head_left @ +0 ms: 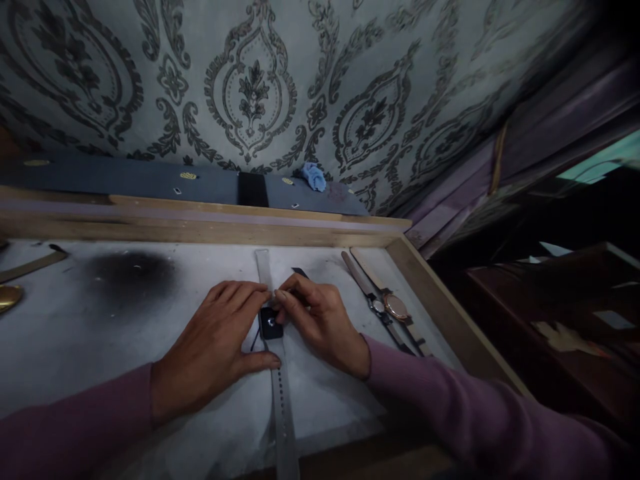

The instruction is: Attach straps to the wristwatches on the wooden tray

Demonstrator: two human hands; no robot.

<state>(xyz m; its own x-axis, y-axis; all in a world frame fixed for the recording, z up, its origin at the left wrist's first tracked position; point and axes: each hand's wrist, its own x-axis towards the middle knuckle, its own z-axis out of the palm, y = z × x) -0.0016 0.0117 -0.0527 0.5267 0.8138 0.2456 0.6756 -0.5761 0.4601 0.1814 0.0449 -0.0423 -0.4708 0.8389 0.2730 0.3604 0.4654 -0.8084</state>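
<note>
A smartwatch with a dark square body lies on the pale surface, its long whitish strap running toward me and away from me. My left hand braces it from the left: the fingertips press at the far end of the body and the thumb rests on the near strap. Over the body's far right corner, my right hand is closed in a pinch, thumb against index finger. What sits in that pinch is too small to make out. A dark strip pokes out behind the right knuckles.
Two wristwatches, one with a small dial and one with a larger rose-gold dial, lie to the right. A gold-coloured object and strap are at far left. Wooden edging borders the surface; a blue cloth sits behind it.
</note>
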